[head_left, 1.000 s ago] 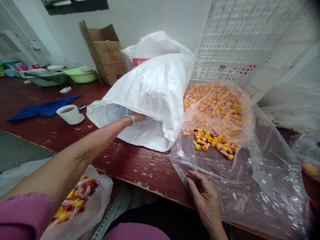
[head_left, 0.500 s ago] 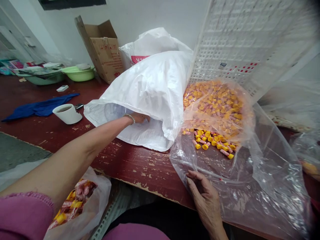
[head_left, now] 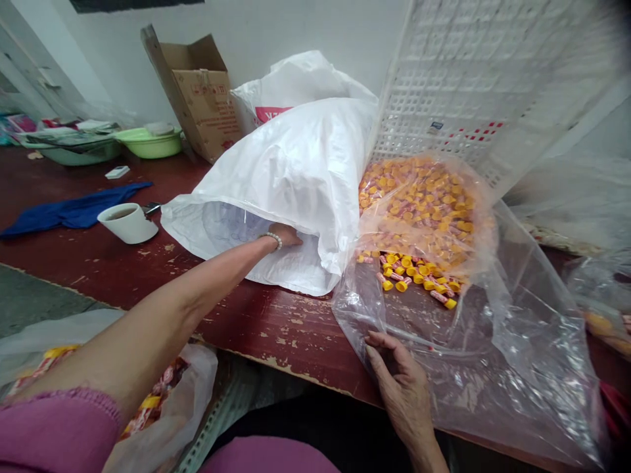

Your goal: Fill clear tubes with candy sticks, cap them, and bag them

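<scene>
My left hand (head_left: 284,235), with a beaded bracelet at the wrist, reaches into the mouth of a white woven sack (head_left: 296,157) lying on the table. Its fingers are mostly hidden in the sack, so what they hold does not show. At the near edge of a clear plastic bag (head_left: 473,368), my right hand (head_left: 401,384) has its thumb and forefinger curled together on the film. Inside that bag is a heap of small yellow-capped pieces (head_left: 419,210) with pink-and-white bodies. Several lie loose near the bag's mouth.
A white perforated crate (head_left: 444,85) leans behind the heap. To the left are a white cup (head_left: 128,223) of dark liquid, a blue cloth (head_left: 73,207), a green basin (head_left: 150,142) and a cardboard box (head_left: 207,105). Below the table edge, another plastic bag (head_left: 197,387) holds similar pieces.
My left hand has moved slightly right and deeper into the sack. My right hand keeps its place at the clear bag's edge. The view has shifted a little.
</scene>
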Demonstrator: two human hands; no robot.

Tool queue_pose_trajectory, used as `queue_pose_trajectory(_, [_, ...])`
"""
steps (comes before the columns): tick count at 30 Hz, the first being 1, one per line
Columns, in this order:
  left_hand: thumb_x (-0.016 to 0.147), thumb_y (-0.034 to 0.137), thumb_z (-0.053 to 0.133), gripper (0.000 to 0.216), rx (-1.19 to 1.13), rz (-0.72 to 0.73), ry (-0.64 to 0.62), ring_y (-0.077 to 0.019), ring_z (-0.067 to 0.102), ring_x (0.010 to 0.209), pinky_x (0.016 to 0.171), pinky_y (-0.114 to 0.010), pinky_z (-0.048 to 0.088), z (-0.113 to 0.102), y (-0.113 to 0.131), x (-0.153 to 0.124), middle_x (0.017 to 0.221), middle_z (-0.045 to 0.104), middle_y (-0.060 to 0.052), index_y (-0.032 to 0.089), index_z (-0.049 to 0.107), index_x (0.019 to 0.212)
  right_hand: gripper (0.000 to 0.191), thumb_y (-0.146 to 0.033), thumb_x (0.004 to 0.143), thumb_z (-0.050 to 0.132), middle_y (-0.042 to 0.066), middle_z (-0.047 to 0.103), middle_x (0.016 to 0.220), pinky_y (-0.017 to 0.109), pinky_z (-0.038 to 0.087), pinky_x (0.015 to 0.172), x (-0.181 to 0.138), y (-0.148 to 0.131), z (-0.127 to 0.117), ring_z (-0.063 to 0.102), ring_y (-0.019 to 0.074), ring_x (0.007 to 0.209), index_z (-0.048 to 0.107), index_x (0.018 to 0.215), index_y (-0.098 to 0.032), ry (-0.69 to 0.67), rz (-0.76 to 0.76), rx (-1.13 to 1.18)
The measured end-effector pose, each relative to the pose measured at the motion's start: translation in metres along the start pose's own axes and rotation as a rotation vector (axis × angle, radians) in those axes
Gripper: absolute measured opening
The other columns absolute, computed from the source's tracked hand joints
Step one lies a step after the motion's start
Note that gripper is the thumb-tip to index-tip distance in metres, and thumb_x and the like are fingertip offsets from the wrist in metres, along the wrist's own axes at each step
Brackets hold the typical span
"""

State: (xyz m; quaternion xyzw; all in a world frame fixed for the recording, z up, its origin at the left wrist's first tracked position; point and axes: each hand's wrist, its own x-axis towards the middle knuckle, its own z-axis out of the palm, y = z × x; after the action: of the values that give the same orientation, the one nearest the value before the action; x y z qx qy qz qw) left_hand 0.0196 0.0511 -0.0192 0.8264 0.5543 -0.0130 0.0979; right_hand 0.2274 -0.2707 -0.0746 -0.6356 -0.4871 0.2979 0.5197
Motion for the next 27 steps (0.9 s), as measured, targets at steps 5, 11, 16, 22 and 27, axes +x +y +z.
queue_pose_trajectory(5, [0.068, 0.030, 0.066, 0.015, -0.087, -0.049, -0.026, -0.0286, 0.059, 0.100, 0.081, -0.032, 0.044, -0.009, 0.016, -0.015, 0.083, 0.068, -0.008, 0.017, 0.062, 0.066, 0.030, -0.040, 0.080, 0.062, 0.008, 0.069, 0.095, 0.035, 0.053, 0.081, -0.001, -0.006, -0.004, 0.065, 0.0195, 0.087, 0.064, 0.101, -0.019, 0.004, 0.053, 0.104])
queue_pose_trajectory(11, [0.071, 0.033, 0.060, 0.020, -0.387, 0.118, -0.095, -0.0165, 0.061, 0.071, 0.060, -0.024, 0.045, -0.027, 0.017, -0.078, 0.074, 0.064, -0.004, 0.015, 0.058, 0.080, 0.034, -0.041, 0.082, 0.058, 0.007, 0.067, 0.092, 0.030, 0.052, 0.066, 0.037, -0.011, -0.034, 0.062, 0.0167, 0.075, 0.061, 0.107, -0.019, 0.129, 0.004, -0.011])
queue_pose_trajectory(16, [0.061, 0.029, 0.072, 0.033, -0.993, 0.213, -0.209, -0.0127, 0.058, 0.073, 0.066, -0.026, 0.047, -0.032, 0.037, -0.137, 0.083, 0.064, -0.004, 0.014, 0.058, 0.087, 0.031, -0.030, 0.078, 0.057, 0.013, 0.059, 0.111, 0.041, 0.046, 0.089, 0.111, 0.004, -0.046, 0.055, 0.0245, 0.100, 0.064, 0.105, -0.016, 0.213, -0.220, -0.521])
queue_pose_trajectory(22, [0.063, 0.026, 0.074, 0.029, -1.193, 0.217, -0.143, -0.0136, 0.058, 0.078, 0.073, -0.027, 0.047, -0.044, 0.067, -0.203, 0.083, 0.063, -0.003, 0.017, 0.059, 0.086, 0.025, -0.032, 0.072, 0.064, 0.016, 0.060, 0.095, 0.048, 0.040, 0.092, 0.139, 0.025, -0.041, 0.053, 0.0297, 0.097, 0.068, 0.089, -0.014, 0.249, -0.148, -0.614])
queue_pose_trajectory(27, [0.067, 0.028, 0.073, 0.026, -1.287, 0.168, -0.003, -0.0151, 0.058, 0.080, 0.071, -0.027, 0.048, -0.025, 0.084, -0.244, 0.087, 0.063, -0.005, 0.018, 0.061, 0.088, 0.029, -0.035, 0.080, 0.055, 0.016, 0.063, 0.085, 0.045, 0.043, 0.081, 0.128, 0.011, -0.048, 0.057, 0.0283, 0.085, 0.065, 0.089, -0.010, 0.303, -0.046, -0.552])
